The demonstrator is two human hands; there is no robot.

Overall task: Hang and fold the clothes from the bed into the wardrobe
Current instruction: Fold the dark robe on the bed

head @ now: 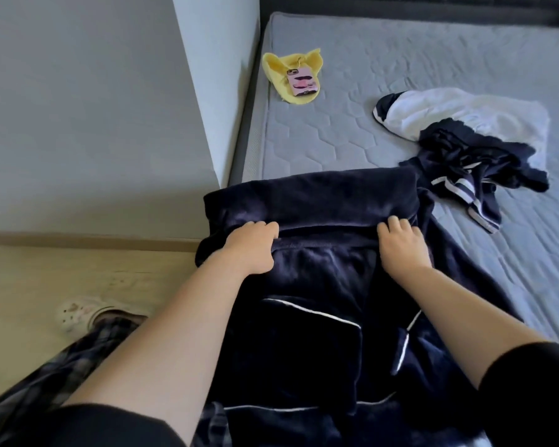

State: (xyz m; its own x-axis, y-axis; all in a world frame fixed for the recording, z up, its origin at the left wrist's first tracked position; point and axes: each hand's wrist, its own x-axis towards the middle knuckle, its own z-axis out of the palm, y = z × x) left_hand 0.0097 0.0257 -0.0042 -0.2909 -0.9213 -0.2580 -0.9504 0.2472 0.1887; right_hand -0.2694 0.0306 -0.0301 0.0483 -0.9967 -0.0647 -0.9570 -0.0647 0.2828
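A dark navy plush garment [313,201] with thin white piping lies over the near corner of the grey mattress [352,130]. Its top part is folded back into a thick band. My left hand [252,245] grips the fold's lower edge on the left, fingers curled under it. My right hand [400,243] grips the same edge on the right. A crumpled navy garment with white stripes [471,166] lies to the right on the bed. Behind it rests a white garment with a navy cuff [459,114].
A yellow cloth [288,72] with a pink-cased phone [304,82] on it lies near the bed's far left corner. A white wall corner [213,91] stands left of the bed. Pale wood floor [46,272] and my white shoe [84,312] are at the left.
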